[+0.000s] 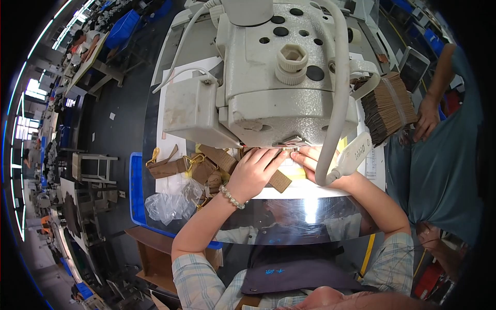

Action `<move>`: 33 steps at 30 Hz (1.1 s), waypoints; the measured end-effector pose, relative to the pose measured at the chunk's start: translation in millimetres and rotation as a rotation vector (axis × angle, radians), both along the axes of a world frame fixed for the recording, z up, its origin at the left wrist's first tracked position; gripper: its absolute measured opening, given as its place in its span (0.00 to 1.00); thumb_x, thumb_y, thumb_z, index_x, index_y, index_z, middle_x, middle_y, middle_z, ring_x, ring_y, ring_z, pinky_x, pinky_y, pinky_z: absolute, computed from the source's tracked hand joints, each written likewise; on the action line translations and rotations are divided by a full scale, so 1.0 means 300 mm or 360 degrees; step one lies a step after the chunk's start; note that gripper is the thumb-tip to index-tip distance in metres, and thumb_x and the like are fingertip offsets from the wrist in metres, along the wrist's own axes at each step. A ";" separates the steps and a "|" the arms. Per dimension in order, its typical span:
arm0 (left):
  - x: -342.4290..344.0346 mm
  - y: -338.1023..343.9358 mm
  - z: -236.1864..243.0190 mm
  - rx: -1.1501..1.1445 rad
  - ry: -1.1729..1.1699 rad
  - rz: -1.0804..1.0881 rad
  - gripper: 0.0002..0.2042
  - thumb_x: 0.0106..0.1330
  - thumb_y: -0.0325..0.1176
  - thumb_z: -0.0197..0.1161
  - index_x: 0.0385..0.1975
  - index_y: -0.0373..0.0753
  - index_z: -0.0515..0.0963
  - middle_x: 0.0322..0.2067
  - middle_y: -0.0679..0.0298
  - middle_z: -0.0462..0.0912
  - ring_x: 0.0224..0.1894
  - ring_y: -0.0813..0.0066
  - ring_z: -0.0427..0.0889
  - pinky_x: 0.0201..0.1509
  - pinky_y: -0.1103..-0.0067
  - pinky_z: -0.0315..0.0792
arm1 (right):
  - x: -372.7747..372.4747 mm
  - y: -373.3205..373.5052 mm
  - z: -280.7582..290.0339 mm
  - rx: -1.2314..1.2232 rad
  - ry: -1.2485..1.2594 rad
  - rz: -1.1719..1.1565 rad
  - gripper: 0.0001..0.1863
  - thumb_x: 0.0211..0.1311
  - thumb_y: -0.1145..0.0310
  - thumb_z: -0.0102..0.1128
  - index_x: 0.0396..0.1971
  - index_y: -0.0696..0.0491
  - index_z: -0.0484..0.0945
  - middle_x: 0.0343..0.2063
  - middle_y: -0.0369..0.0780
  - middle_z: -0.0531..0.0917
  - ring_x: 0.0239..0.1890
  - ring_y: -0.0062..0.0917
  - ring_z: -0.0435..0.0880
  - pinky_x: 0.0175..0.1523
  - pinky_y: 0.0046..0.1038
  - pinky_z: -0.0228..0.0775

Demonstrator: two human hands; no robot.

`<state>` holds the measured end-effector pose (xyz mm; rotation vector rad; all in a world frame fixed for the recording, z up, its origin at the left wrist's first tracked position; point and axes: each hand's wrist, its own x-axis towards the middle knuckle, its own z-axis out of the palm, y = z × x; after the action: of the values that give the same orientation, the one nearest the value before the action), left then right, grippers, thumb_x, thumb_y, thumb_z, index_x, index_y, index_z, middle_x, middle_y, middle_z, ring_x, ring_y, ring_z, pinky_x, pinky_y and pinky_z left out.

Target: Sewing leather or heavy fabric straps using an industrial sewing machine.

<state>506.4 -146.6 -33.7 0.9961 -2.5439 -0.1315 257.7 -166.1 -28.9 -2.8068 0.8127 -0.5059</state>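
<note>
Both hands are at the front of a large white sewing machine (289,111), close below its head. My left hand (253,173) lies with fingers stretched forward over a brown woven strap piece (279,182), whose end shows beside the fingers. My right hand (310,159) reaches in from the other side, its fingers extended and pressed down near the left fingertips. A thick cable and a white control panel (354,155) partly cover the right hand. The machine head hides what lies just beyond the fingertips.
Brown straps with yellow metal hooks (195,161) and a crumpled clear plastic bag (175,202) lie left of my left hand. A blue bin (136,188) is beyond them. At the right, another person's hand (428,119) is near a banded stack of brown pieces (390,106).
</note>
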 end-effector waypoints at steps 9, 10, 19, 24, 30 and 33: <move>0.012 0.000 -0.004 0.0090 -0.0005 0.0047 0.20 0.58 0.28 0.52 0.52 0.37 0.73 0.48 0.60 0.75 0.49 0.66 0.73 0.56 0.70 0.67 | -0.006 -0.003 0.002 -0.0001 -0.0007 0.0005 0.25 0.52 0.63 0.59 0.52 0.50 0.71 0.48 0.38 0.75 0.49 0.29 0.75 0.54 0.38 0.62; 0.013 0.002 -0.003 0.0075 -0.0012 0.0052 0.20 0.57 0.28 0.51 0.52 0.37 0.73 0.48 0.61 0.75 0.48 0.66 0.74 0.56 0.70 0.68 | -0.006 -0.002 0.002 0.0018 -0.0005 0.0009 0.24 0.52 0.63 0.59 0.51 0.50 0.72 0.48 0.38 0.75 0.49 0.29 0.75 0.54 0.38 0.62; 0.023 -0.008 -0.007 0.0093 0.0034 0.0015 0.20 0.57 0.28 0.52 0.51 0.36 0.73 0.48 0.61 0.76 0.47 0.67 0.74 0.55 0.72 0.69 | -0.001 -0.010 0.008 -0.0046 -0.0063 0.0025 0.22 0.51 0.65 0.58 0.48 0.53 0.74 0.44 0.40 0.78 0.44 0.31 0.77 0.52 0.34 0.66; 0.022 -0.008 -0.004 0.0046 0.0003 0.0011 0.19 0.57 0.28 0.52 0.51 0.36 0.73 0.48 0.61 0.76 0.47 0.67 0.74 0.55 0.72 0.69 | -0.001 -0.012 0.009 -0.0113 -0.0107 0.0043 0.23 0.50 0.65 0.59 0.48 0.53 0.74 0.44 0.39 0.78 0.43 0.30 0.77 0.51 0.34 0.66; 0.020 -0.006 0.001 0.0056 0.0041 0.0026 0.19 0.57 0.28 0.53 0.50 0.36 0.74 0.47 0.61 0.76 0.47 0.67 0.75 0.55 0.73 0.69 | -0.007 -0.012 0.017 -0.0149 -0.0104 0.0057 0.24 0.49 0.63 0.59 0.48 0.53 0.74 0.44 0.39 0.78 0.44 0.30 0.77 0.53 0.35 0.65; 0.021 -0.007 -0.002 0.0061 0.0042 0.0030 0.19 0.57 0.27 0.52 0.50 0.36 0.74 0.46 0.61 0.76 0.47 0.66 0.75 0.54 0.73 0.69 | -0.002 -0.014 0.019 -0.0154 -0.0089 0.0054 0.24 0.49 0.63 0.59 0.49 0.53 0.74 0.45 0.39 0.78 0.46 0.31 0.77 0.55 0.35 0.65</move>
<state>512.5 -148.6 -34.3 1.0257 -2.5166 -0.1874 257.0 -170.2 -23.3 -2.8743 0.7472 -0.6317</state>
